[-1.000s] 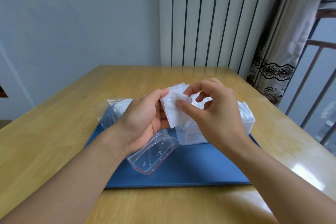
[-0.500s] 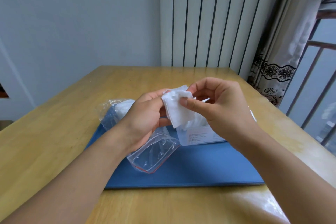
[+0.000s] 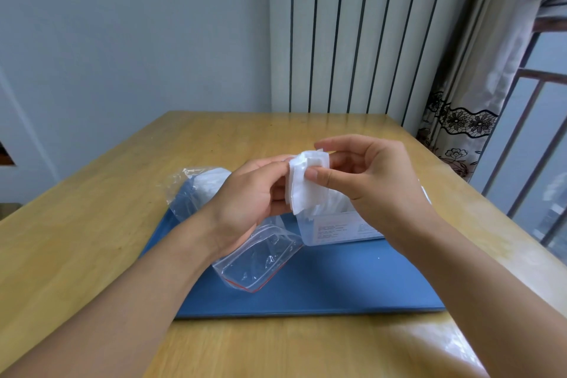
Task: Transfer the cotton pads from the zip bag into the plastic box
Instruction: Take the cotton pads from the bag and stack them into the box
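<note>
Both hands are raised above the blue mat [image 3: 322, 285] and they hold together a small stack of white cotton pads [image 3: 306, 182]. The left hand [image 3: 254, 193] grips the stack at its left edge, the thumb on the near face and the other fingers behind it. The right hand [image 3: 368, 181] pinches the upper part of the stack, with the thumb lying across the near face and the curled fingers on the far side. The stack stands nearly upright: its long axis goes from top to bottom with a slight tilt, the broad face looks toward the camera, and the lower edge hangs free just above the plastic box [image 3: 337, 228]. The pads are not perfectly aligned, since some edges stick out at the top and at the bottom. The plastic box is translucent and stands on the mat behind the right hand, with a printed label on its near wall; white pads are seen inside it at the open top. The clear zip bag [image 3: 260, 258] lies on the mat under the left wrist, its long axis running diagonally, and the end with the red strip points toward the camera. The far part of the bag, beyond the left hand, contains something white. The mat lies on a wooden table [image 3: 92, 239].
</note>
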The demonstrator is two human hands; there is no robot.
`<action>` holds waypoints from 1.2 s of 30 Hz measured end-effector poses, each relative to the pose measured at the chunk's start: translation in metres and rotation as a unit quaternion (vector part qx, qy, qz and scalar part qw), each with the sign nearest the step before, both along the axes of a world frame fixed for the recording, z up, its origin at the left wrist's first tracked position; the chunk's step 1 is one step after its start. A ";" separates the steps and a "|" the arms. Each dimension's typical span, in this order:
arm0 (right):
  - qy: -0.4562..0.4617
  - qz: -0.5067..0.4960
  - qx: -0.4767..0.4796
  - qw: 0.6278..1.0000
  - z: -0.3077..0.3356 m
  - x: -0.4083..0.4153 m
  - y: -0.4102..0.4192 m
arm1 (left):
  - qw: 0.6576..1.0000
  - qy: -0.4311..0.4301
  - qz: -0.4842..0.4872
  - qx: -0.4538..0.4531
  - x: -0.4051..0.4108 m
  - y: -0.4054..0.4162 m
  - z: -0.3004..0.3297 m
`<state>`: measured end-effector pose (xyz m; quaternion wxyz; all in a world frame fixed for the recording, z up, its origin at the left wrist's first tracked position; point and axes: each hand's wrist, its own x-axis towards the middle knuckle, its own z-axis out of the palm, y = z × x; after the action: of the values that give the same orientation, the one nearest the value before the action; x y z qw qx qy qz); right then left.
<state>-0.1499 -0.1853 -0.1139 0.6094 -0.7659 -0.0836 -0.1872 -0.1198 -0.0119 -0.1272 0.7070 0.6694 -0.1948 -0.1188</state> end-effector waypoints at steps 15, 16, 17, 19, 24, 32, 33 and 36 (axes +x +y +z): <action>-0.020 -0.007 0.046 0.999 0.004 -0.005 0.004 | 0.997 0.053 0.008 -0.064 0.002 -0.002 0.001; -0.018 -0.012 0.048 0.999 0.004 -0.004 0.004 | 0.996 0.052 0.006 -0.065 0.002 -0.002 0.001; -0.015 -0.017 0.049 0.999 0.004 -0.004 0.003 | 0.996 0.051 0.006 -0.067 0.001 -0.002 0.001; -0.004 -0.019 0.047 0.999 0.004 -0.004 0.002 | 0.997 0.048 0.012 -0.063 0.001 -0.002 0.001; 0.026 -0.009 0.036 0.999 0.005 -0.003 0.000 | 0.998 0.036 0.013 -0.044 0.001 -0.002 0.000; 0.043 -0.006 0.042 0.998 0.005 -0.003 -0.002 | 1.000 -0.002 0.004 -0.013 0.000 -0.001 0.002; 0.047 -0.004 0.049 0.998 0.004 -0.002 -0.002 | 1.000 -0.012 -0.002 -0.014 -0.001 -0.001 0.002; 0.044 -0.019 0.033 0.998 0.002 0.000 -0.002 | 0.997 -0.079 0.000 0.016 -0.004 -0.002 0.000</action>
<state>-0.1499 -0.1876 -0.1117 0.6334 -0.7547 -0.0358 -0.1672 -0.1241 -0.0139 -0.1270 0.6786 0.6879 -0.2480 -0.0690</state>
